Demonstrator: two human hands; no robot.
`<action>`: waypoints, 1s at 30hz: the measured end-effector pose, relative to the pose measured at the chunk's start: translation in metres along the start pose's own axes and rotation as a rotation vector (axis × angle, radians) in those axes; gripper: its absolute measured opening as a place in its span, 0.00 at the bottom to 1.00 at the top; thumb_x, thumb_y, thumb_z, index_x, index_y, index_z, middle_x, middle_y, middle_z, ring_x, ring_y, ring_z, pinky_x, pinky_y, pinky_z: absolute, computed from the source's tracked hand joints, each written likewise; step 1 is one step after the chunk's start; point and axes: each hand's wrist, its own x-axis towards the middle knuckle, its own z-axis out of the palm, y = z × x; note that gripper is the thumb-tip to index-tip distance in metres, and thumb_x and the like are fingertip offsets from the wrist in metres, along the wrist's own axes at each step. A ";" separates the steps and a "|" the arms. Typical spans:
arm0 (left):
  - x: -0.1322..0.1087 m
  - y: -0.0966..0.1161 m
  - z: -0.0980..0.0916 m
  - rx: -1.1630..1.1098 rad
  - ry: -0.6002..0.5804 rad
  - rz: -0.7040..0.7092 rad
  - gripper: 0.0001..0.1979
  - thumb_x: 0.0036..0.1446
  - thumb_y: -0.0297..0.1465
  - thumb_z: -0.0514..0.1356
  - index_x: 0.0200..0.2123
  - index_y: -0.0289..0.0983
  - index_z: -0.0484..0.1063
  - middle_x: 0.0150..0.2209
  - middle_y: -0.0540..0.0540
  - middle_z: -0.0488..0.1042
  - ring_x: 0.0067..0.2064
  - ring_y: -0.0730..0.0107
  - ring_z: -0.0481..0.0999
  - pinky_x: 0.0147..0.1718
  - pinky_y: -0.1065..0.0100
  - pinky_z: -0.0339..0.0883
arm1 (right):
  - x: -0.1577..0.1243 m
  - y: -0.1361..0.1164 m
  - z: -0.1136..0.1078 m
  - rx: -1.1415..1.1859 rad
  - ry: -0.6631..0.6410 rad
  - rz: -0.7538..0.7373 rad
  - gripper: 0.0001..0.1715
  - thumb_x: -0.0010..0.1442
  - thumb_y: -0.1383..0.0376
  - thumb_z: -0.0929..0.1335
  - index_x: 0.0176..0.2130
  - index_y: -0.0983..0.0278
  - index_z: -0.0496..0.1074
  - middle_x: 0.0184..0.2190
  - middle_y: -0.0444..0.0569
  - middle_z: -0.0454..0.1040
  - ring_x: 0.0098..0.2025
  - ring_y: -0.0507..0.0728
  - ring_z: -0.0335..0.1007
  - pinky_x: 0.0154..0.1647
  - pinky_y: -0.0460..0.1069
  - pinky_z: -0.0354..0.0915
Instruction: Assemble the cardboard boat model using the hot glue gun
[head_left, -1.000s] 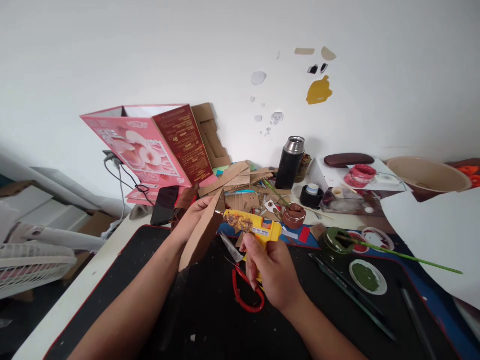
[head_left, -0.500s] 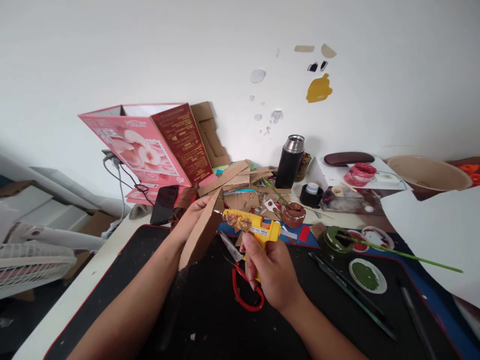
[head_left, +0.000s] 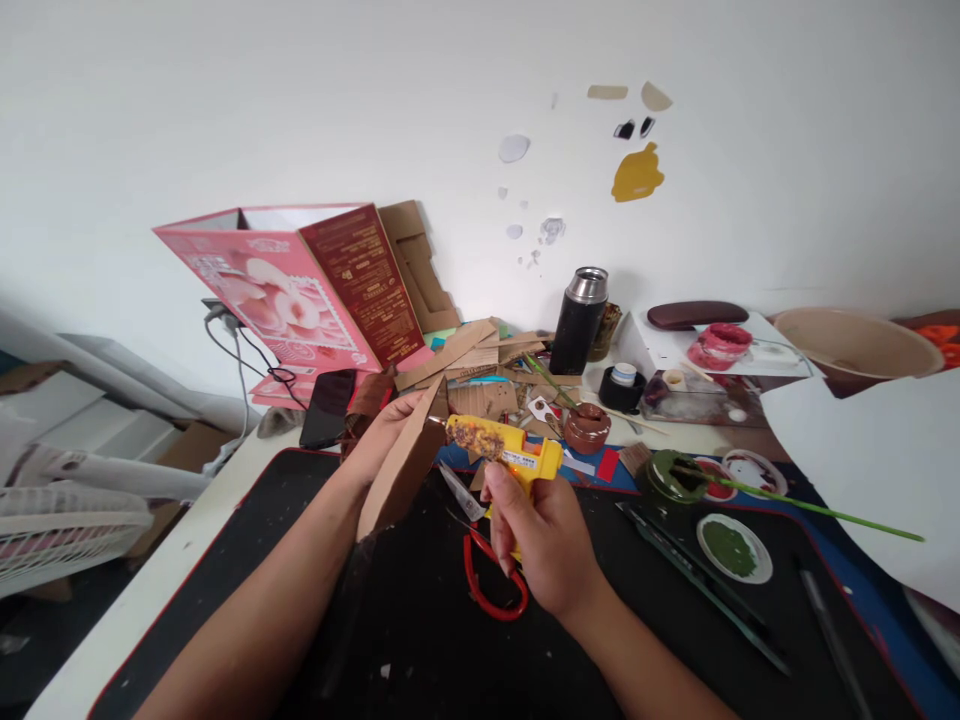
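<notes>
My left hand [head_left: 386, 430] grips a folded piece of brown cardboard [head_left: 399, 470] from its left side, holding it tilted above the black mat; most of the fingers are hidden behind it. A yellow hot glue gun [head_left: 502, 447], smeared with brown residue, is in my right hand [head_left: 540, 530], fingers wrapped round its handle. The gun's nozzle points left at the cardboard's edge and looks close to it or touching. Beneath the gun lie red-handled scissors [head_left: 495, 590] on the mat, their blades partly covered by my right hand and the gun.
Cardboard scraps [head_left: 480, 365] pile up behind my hands, beside a pink box [head_left: 285, 290] and a black phone [head_left: 328, 408]. A black flask [head_left: 579, 325], a brown paint jar [head_left: 587, 428], a green paint jar [head_left: 671, 475] with a brush, and a green paint lid [head_left: 733, 548] stand to the right.
Almost nothing differs. The glue gun's nozzle stays at the cardboard's edge, and the whole view has shifted very slightly.
</notes>
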 end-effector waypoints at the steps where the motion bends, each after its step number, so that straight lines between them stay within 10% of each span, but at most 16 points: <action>1: 0.000 0.000 0.000 0.001 -0.002 -0.001 0.18 0.38 0.39 0.80 0.28 0.36 0.80 0.21 0.51 0.78 0.21 0.73 0.73 0.21 0.74 0.65 | 0.000 0.000 0.000 0.002 0.003 -0.004 0.38 0.62 0.31 0.68 0.29 0.62 0.69 0.12 0.39 0.63 0.12 0.49 0.58 0.14 0.44 0.53; 30: -0.001 -0.007 0.002 -0.024 -0.059 -0.045 0.16 0.40 0.37 0.79 0.27 0.36 0.80 0.20 0.50 0.78 0.21 0.70 0.75 0.20 0.74 0.66 | 0.000 -0.002 -0.001 -0.009 0.022 0.001 0.41 0.60 0.29 0.68 0.26 0.62 0.68 0.12 0.40 0.63 0.12 0.48 0.58 0.14 0.43 0.53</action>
